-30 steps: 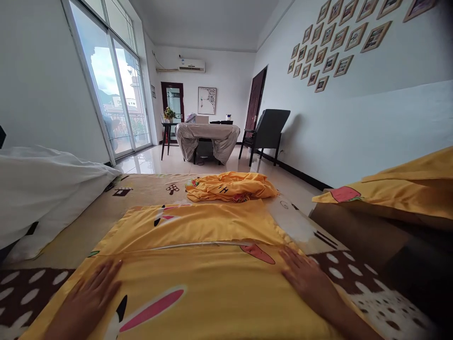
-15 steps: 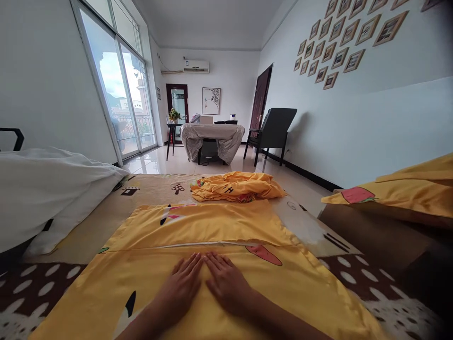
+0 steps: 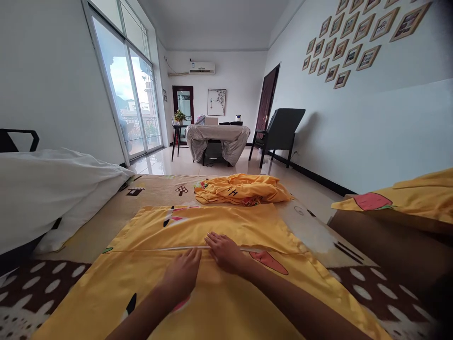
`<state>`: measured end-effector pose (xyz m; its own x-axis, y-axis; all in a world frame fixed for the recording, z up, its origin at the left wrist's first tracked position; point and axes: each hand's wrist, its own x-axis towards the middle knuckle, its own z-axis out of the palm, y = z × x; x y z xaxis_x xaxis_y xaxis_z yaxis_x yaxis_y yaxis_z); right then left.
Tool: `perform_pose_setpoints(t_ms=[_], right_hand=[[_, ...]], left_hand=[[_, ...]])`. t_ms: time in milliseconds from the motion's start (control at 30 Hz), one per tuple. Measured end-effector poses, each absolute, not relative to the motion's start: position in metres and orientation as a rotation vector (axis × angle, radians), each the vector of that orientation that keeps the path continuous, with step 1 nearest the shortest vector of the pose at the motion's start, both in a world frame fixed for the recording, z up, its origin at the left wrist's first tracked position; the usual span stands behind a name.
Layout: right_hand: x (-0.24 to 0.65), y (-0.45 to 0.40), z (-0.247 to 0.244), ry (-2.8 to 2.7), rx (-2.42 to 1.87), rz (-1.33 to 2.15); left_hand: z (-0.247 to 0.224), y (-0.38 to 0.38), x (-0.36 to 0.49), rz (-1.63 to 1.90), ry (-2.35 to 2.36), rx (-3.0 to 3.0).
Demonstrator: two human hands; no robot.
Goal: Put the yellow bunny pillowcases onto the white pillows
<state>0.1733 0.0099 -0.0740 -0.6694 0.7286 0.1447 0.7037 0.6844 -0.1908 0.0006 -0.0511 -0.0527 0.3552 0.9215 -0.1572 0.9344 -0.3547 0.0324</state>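
A yellow printed fabric cover (image 3: pixel 247 302) lies spread out flat before me, with a narrow white-edged slit (image 3: pixel 170 248) running across it. My left hand (image 3: pixel 182 271) is on the near side of the slit, its fingers bent down and closed at the fabric edge; its thumb is hidden. Beside it, my right hand (image 3: pixel 224 252) lies across the slit, fingers fairly straight and close together, tips on the far flap. A pink-red carrot print (image 3: pixel 271 263) shows right of the hands. Beyond the cover sits a crumpled yellow cloth (image 3: pixel 244 189).
The cover rests on a beige and brown patterned bed sheet (image 3: pixel 155 189). White bedding (image 3: pixel 60 189) is heaped at left. More yellow fabric (image 3: pixel 417 196) hangs at right. Farther off stand a black chair (image 3: pixel 283 134) and a draped table (image 3: pixel 217 134).
Both hands have moved forward from lying flat side by side to the slit. The right hand reached farther, across it; the left hand's fingers are now bent. The view has shifted slightly.
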Motion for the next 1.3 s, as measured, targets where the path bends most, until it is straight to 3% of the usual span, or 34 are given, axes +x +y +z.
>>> perform_pose_setpoints(t_ms=[200,433,633,900,1100,1300], right_hand=[[0.131,0.078,-0.091,-2.556,-1.341,0.178],[0.145,0.142,-0.125,-2.530,-1.528,0.270],[0.240,0.175,-0.124,-2.402,-1.854,0.200],[0.385,0.140,-0.105,-2.093,-2.321,-0.040],[0.295,0.143,-0.080,-2.159,-2.150,-0.113],[0.148,0.143,-0.106,-2.344,-1.760,0.099]], left_hand=[[-0.088,0.059,-0.003,-0.036,1.901,2.359],[-0.122,0.120,-0.046,0.077,2.080,2.204],[-0.122,0.136,-0.131,0.045,2.324,1.955],[-0.103,0.105,-0.215,-0.080,2.626,1.718],[-0.089,0.123,-0.129,-0.055,2.467,2.096],[-0.117,0.144,0.004,0.049,1.985,2.396]])
